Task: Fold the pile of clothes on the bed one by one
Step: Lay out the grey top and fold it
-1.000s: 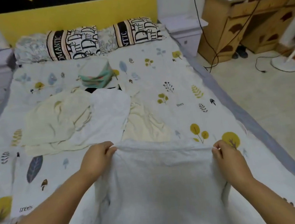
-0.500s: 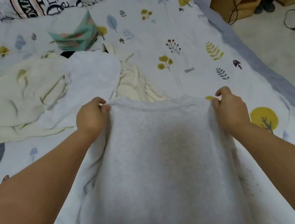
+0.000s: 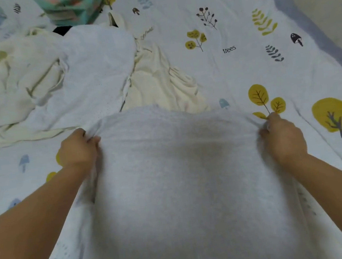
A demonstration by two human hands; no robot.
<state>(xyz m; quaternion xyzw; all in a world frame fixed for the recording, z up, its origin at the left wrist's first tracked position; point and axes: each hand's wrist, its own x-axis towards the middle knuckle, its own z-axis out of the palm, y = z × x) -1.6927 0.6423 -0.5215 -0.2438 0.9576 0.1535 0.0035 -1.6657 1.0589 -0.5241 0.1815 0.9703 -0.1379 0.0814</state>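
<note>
On the bed sheet [image 3: 244,74], toward ten o'clock, the pile of clothes [image 3: 53,78] lies rumpled, cream and white. The left hand [image 3: 79,152], at nine o'clock, grips one far corner of the grey garment [image 3: 183,191]. That garment spreads flat from centre to six o'clock, pale, soft-textured. At three o'clock the right hand [image 3: 282,138] pinches its other far corner.

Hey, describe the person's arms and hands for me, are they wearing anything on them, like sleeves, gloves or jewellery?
Both forearms are bare right to the frame's lower edge: no sleeve or cuff shows. The left hand and right hand wear no gloves, and no watch, bracelet or ring is visible on the parts in view. Their backs face the camera, so the fingers' undersides are hidden.
</note>
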